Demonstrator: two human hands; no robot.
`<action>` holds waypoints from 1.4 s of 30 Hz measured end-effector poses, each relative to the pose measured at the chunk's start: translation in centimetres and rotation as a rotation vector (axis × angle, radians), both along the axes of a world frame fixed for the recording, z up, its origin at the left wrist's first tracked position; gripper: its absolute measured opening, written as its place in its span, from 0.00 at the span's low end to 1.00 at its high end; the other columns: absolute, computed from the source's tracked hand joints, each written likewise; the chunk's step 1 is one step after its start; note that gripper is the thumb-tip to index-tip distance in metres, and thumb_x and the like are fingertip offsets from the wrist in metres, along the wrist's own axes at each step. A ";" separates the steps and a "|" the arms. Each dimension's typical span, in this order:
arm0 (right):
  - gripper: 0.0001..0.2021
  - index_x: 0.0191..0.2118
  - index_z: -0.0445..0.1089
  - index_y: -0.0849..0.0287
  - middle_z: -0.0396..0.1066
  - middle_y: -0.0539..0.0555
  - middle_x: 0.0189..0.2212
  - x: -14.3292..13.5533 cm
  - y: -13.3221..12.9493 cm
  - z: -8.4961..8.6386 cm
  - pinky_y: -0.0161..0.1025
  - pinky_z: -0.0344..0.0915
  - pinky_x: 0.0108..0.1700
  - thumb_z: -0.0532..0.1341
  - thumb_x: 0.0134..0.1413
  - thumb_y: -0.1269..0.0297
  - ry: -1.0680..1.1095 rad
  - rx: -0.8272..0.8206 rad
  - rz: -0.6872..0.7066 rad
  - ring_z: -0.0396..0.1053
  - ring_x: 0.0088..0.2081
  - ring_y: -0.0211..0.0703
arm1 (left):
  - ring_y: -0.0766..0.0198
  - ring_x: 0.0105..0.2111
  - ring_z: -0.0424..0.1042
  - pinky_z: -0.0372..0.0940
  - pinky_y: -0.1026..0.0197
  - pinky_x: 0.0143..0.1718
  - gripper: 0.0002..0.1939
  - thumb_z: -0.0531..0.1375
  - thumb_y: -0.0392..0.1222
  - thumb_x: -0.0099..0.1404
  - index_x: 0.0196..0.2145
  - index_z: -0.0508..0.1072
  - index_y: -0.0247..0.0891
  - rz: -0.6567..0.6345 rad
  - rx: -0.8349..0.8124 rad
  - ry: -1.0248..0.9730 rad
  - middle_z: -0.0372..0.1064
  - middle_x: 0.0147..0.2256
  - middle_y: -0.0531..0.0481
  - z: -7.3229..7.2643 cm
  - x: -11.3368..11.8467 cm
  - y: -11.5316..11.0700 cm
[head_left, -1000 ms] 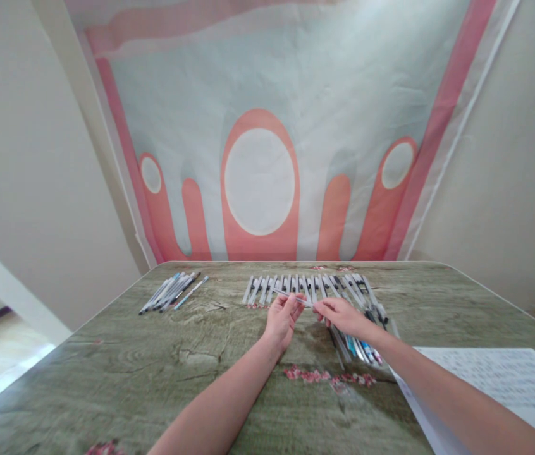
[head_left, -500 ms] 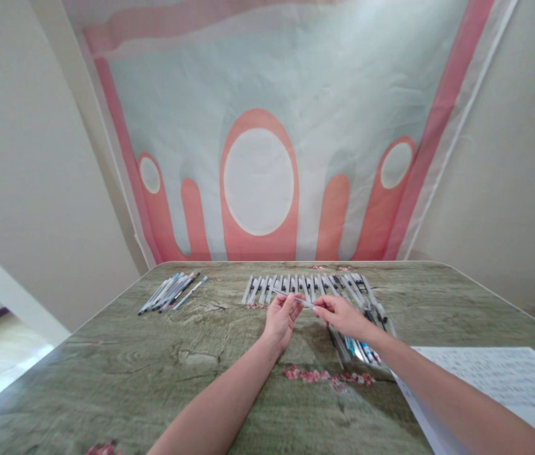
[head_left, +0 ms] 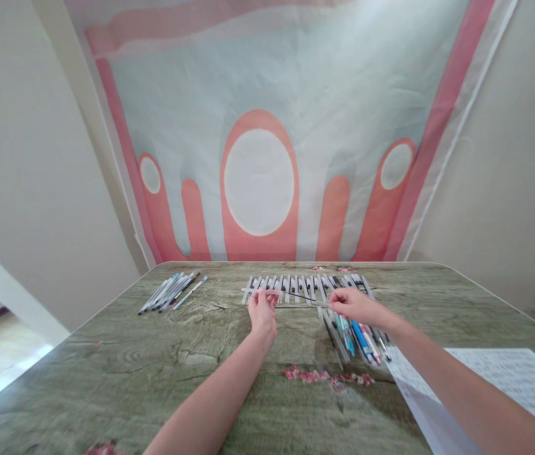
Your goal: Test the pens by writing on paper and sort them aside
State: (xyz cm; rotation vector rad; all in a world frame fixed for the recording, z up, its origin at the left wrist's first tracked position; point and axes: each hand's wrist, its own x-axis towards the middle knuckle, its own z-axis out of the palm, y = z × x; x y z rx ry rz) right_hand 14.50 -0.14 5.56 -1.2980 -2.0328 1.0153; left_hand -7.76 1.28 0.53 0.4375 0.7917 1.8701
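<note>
My left hand (head_left: pixel 262 314) is closed in a pinch around a slim pen barrel (head_left: pixel 272 292), which lies nearly level above the row of pens. From the barrel's right end a thin dark pen refill (head_left: pixel 300 296) runs toward my right hand (head_left: pixel 355 306). The fingertips of that hand are pinched on the refill's pale far end. Behind both hands lies a row of clear pens with dark grips (head_left: pixel 305 284). Below my right hand is a bunch of pens in blue, teal, pink and grey (head_left: pixel 360 338).
Another pile of pens (head_left: pixel 170 292) lies at the left of the wood-patterned table (head_left: pixel 191 379), with one light blue pen (head_left: pixel 191 292) beside it. A written sheet of paper (head_left: pixel 495 379) lies at the right, under my right forearm. A patterned cloth (head_left: pixel 258 63) hangs behind the table.
My hands have moved apart, the left one leftward and the right one rightward. A thin dark length of refill now shows between them. More of the coloured pens is uncovered.
</note>
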 end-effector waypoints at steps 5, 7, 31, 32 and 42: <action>0.05 0.23 0.63 0.61 0.61 0.45 0.15 0.2 0.1 0.3 0.29 0.54 0.20 0.54 0.42 0.65 0.036 -0.009 -0.059 0.58 0.18 0.31 | 0.68 0.26 0.69 0.64 0.61 0.35 0.07 0.56 0.40 0.56 0.27 0.60 0.35 -0.058 -0.024 0.022 0.67 0.23 0.50 0.0 0.7 -0.2; 0.05 0.23 0.63 0.61 0.62 0.45 0.15 0.4 0.1 0.7 0.29 0.54 0.20 0.54 0.41 0.65 0.033 -0.039 -0.037 0.58 0.17 0.31 | 0.69 0.26 0.69 0.63 0.60 0.36 0.07 0.55 0.40 0.57 0.27 0.60 0.36 0.013 -0.011 0.022 0.66 0.22 0.51 0.5 0.3 0.0; 0.06 0.30 0.66 0.60 0.67 0.49 0.22 -1.2 -0.6 -1.6 0.31 0.56 0.27 0.56 0.46 0.63 -0.176 0.238 0.039 0.63 0.24 0.35 | 0.71 0.18 0.63 0.61 0.68 0.20 0.10 0.60 0.43 0.48 0.24 0.68 0.31 -0.582 -0.194 0.767 0.64 0.19 0.52 -0.1 2.7 -2.7; 0.07 0.29 0.66 0.60 0.67 0.49 0.22 -1.1 -0.5 -1.9 0.31 0.55 0.27 0.56 0.46 0.62 -0.213 0.266 0.012 0.63 0.24 0.35 | 0.71 0.17 0.62 0.60 0.68 0.19 0.10 0.59 0.42 0.48 0.24 0.69 0.31 -0.624 -0.182 0.857 0.63 0.18 0.53 -0.3 2.9 -2.9; 0.08 0.30 0.67 0.55 0.69 0.49 0.25 -1.9 -0.6 -3.5 0.33 0.50 0.28 0.60 0.44 0.58 -0.506 0.294 -0.082 0.64 0.29 0.38 | 0.68 0.16 0.64 0.58 0.68 0.20 0.13 0.54 0.39 0.50 0.32 0.73 0.33 -0.659 -0.042 1.403 0.65 0.17 0.53 0.2 3.5 -3.9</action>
